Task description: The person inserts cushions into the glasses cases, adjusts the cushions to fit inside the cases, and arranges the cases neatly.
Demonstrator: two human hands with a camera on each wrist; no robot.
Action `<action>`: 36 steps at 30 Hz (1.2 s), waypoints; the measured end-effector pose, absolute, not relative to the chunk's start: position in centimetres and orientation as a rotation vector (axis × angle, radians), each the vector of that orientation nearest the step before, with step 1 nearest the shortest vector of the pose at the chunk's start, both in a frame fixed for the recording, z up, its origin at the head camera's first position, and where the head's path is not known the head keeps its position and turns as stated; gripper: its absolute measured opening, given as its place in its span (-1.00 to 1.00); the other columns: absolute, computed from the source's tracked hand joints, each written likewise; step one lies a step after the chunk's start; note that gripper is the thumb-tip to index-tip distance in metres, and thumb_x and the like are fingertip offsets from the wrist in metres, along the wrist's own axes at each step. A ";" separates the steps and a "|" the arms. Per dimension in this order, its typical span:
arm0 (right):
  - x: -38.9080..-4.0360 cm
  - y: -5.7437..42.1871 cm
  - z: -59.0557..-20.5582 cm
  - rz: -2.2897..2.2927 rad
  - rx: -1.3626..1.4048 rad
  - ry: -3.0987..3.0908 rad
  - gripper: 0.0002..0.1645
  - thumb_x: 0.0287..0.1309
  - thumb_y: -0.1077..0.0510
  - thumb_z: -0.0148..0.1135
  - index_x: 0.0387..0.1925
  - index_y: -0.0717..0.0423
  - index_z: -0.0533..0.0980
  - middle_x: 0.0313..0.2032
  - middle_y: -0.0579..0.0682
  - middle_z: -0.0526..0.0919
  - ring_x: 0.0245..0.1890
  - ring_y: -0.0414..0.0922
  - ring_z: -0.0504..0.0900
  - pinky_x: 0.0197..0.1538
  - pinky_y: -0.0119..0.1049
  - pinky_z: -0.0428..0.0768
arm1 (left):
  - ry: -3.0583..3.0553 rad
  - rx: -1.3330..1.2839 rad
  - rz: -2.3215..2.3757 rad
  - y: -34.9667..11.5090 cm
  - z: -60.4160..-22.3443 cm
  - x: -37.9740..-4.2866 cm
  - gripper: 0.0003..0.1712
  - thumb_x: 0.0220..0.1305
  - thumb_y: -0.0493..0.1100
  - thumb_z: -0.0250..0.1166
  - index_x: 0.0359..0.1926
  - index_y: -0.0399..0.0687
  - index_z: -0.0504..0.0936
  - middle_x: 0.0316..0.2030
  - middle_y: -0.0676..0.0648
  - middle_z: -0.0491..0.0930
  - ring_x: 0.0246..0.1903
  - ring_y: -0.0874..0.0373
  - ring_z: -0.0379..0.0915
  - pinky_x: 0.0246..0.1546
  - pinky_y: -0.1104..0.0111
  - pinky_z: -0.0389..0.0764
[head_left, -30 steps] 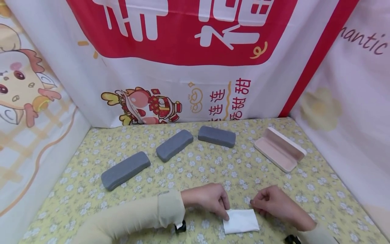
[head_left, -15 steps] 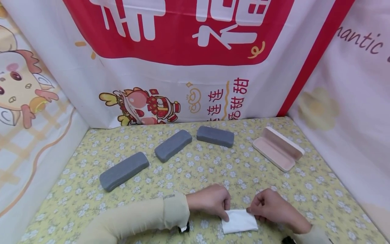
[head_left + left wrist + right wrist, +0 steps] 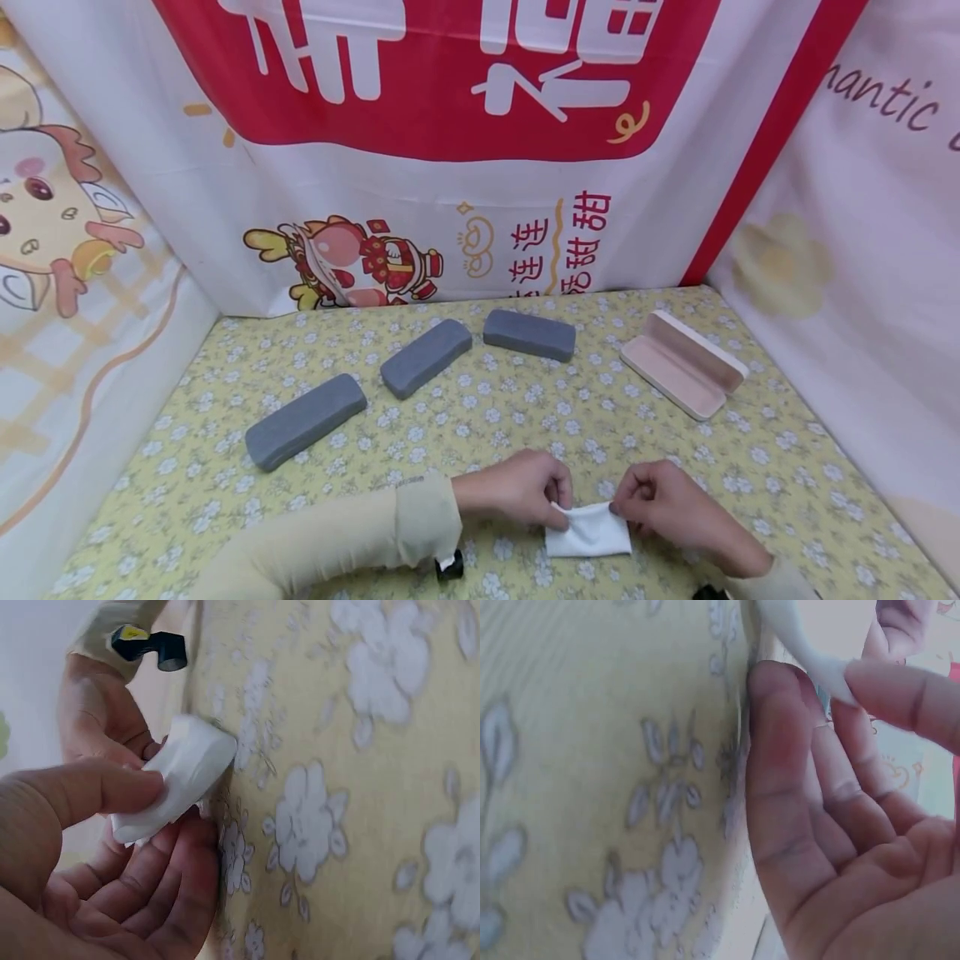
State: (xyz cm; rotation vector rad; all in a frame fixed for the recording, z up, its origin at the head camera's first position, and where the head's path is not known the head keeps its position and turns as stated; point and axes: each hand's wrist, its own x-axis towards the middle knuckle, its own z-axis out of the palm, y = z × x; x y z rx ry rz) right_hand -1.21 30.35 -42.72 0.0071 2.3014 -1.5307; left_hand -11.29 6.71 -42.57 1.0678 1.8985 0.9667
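Note:
A small folded white cloth (image 3: 588, 535) lies near the front of the table, its far edge raised. My left hand (image 3: 517, 487) pinches that edge at its left corner; the left wrist view shows the thumb on top of the cloth (image 3: 187, 769) and the fingers curled beneath. At the opposite corner, my right hand (image 3: 667, 505) pinches the cloth (image 3: 821, 637) between thumb and fingertips. Between the two hands the edge sags slightly.
Three closed grey glasses cases (image 3: 306, 421) stand across the left and back of the flowered tablecloth (image 3: 480, 433). An open pale pink glasses case (image 3: 675, 375) sits at the back right. Printed fabric (image 3: 465, 192) hangs around the table.
My right hand has come in to the cloth's far right corner and taken hold of it. Both hands now raise the far edge, which lay flat before. The cases stay put.

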 end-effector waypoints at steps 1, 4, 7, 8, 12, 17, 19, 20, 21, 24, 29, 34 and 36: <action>-1.2 30.3 -42.8 -1.567 0.041 2.275 -0.90 0.29 0.28 0.25 -0.31 0.29 0.58 -0.41 0.09 0.70 -0.46 0.04 0.67 -0.44 -0.17 0.70 | 1.851 1.001 1.014 6.7 -42.6 -11.3 -0.82 0.08 -0.40 0.48 -0.39 -0.09 0.66 -0.51 0.08 0.63 -0.52 0.31 0.50 -0.48 0.49 0.58; -1.2 30.2 -43.0 -1.667 0.131 2.194 -0.86 0.33 0.28 0.22 -0.25 0.35 0.54 -0.38 0.16 0.71 -0.42 0.08 0.69 -0.38 -0.11 0.73 | 1.701 0.780 1.149 6.5 -42.8 -11.4 -0.78 0.09 -0.50 0.43 -0.25 -0.21 0.68 -0.47 -0.07 0.67 -0.50 0.21 0.56 -0.48 0.40 0.65; -1.2 30.3 -43.2 -1.736 0.180 2.148 -0.84 0.36 0.28 0.19 -0.19 0.37 0.52 -0.34 0.19 0.73 -0.39 0.07 0.70 -0.35 -0.13 0.73 | 1.584 0.608 1.233 6.5 -42.9 -11.5 -0.71 0.12 -0.54 0.38 -0.11 -0.30 0.70 -0.37 -0.15 0.71 -0.43 0.13 0.63 -0.38 0.26 0.73; -1.2 30.3 -43.3 -1.761 0.192 2.133 -0.82 0.37 0.27 0.19 -0.16 0.38 0.52 -0.33 0.20 0.73 -0.38 0.07 0.71 -0.34 -0.14 0.73 | 1.556 0.572 1.250 6.5 -43.0 -11.6 -0.71 0.14 -0.54 0.36 -0.09 -0.32 0.71 -0.33 -0.15 0.71 -0.40 0.10 0.65 -0.34 0.22 0.74; -1.2 30.3 -43.5 -1.849 0.219 2.093 -0.68 0.38 0.21 0.23 -0.04 0.45 0.50 -0.28 0.21 0.74 -0.32 0.05 0.71 -0.29 -0.17 0.73 | 1.458 0.463 1.307 6.6 -43.0 -11.8 -0.74 0.20 -0.50 0.31 -0.07 -0.38 0.72 -0.18 -0.15 0.69 -0.29 0.04 0.66 -0.23 0.17 0.74; -1.1 30.3 -43.6 -1.916 0.284 2.042 -0.49 0.21 0.24 0.42 0.08 0.47 0.46 -0.25 0.18 0.74 -0.24 0.00 0.70 -0.24 -0.21 0.72 | 1.357 0.323 1.407 6.8 -43.1 -11.9 -0.71 0.23 -0.48 0.26 -0.02 -0.38 0.69 -0.08 -0.18 0.62 -0.20 -0.01 0.64 -0.16 0.18 0.72; -1.0 30.2 -43.6 -1.937 0.311 2.032 -0.48 0.15 0.30 0.45 0.08 0.46 0.47 -0.26 0.17 0.73 -0.24 -0.02 0.71 -0.23 -0.21 0.73 | 1.346 0.281 1.441 6.9 -43.2 -11.9 -0.72 0.23 -0.48 0.24 -0.03 -0.38 0.67 -0.06 -0.19 0.60 -0.19 0.00 0.63 -0.13 0.18 0.71; -1.0 30.2 -43.7 -1.950 0.326 2.027 -0.49 0.13 0.32 0.45 0.07 0.46 0.49 -0.25 0.17 0.74 -0.24 -0.02 0.71 -0.22 -0.20 0.73 | 1.345 0.263 1.454 7.0 -43.3 -11.9 -0.72 0.23 -0.49 0.24 -0.03 -0.37 0.67 -0.06 -0.19 0.60 -0.19 0.01 0.62 -0.11 0.17 0.70; -0.9 30.3 -43.7 -1.964 0.330 2.021 -0.51 0.14 0.33 0.44 0.06 0.45 0.49 -0.24 0.17 0.74 -0.24 -0.01 0.72 -0.21 -0.19 0.74 | 1.349 0.250 1.462 7.0 -43.3 -11.9 -0.73 0.24 -0.48 0.24 -0.03 -0.37 0.66 -0.06 -0.19 0.60 -0.19 0.02 0.62 -0.11 0.18 0.70; -0.9 30.4 -43.7 -2.001 0.344 2.003 -0.56 0.16 0.32 0.43 0.04 0.43 0.52 -0.22 0.16 0.74 -0.22 0.00 0.72 -0.18 -0.16 0.74 | 1.358 0.230 1.464 7.1 -43.2 -12.0 -0.74 0.28 -0.46 0.26 -0.02 -0.34 0.67 -0.06 -0.19 0.61 -0.20 0.04 0.62 -0.11 0.18 0.70; -0.8 30.7 -43.5 -2.030 0.350 1.995 -0.66 0.24 0.27 0.39 -0.02 0.41 0.57 -0.20 0.16 0.74 -0.23 0.01 0.73 -0.19 -0.15 0.74 | 1.380 0.245 1.468 7.1 -43.3 -12.1 -0.77 0.30 -0.41 0.29 -0.02 -0.30 0.67 -0.08 -0.18 0.64 -0.24 0.06 0.64 -0.17 0.22 0.71; -0.8 30.8 -43.3 -2.035 0.408 2.034 -0.69 0.25 0.26 0.37 -0.05 0.42 0.59 -0.20 0.15 0.75 -0.28 -0.01 0.74 -0.21 -0.20 0.75 | 1.416 0.263 1.496 7.2 -43.4 -12.5 -0.80 0.33 -0.35 0.32 -0.04 -0.28 0.67 -0.12 -0.19 0.67 -0.28 0.07 0.66 -0.23 0.24 0.72; -0.9 30.9 -43.3 -2.039 0.440 2.043 -0.70 0.25 0.26 0.38 -0.07 0.40 0.60 -0.21 0.13 0.75 -0.30 -0.03 0.73 -0.24 -0.22 0.75 | 1.423 0.271 1.502 7.3 -43.5 -12.8 -0.80 0.34 -0.32 0.32 -0.04 -0.28 0.66 -0.12 -0.19 0.67 -0.28 0.07 0.67 -0.22 0.23 0.72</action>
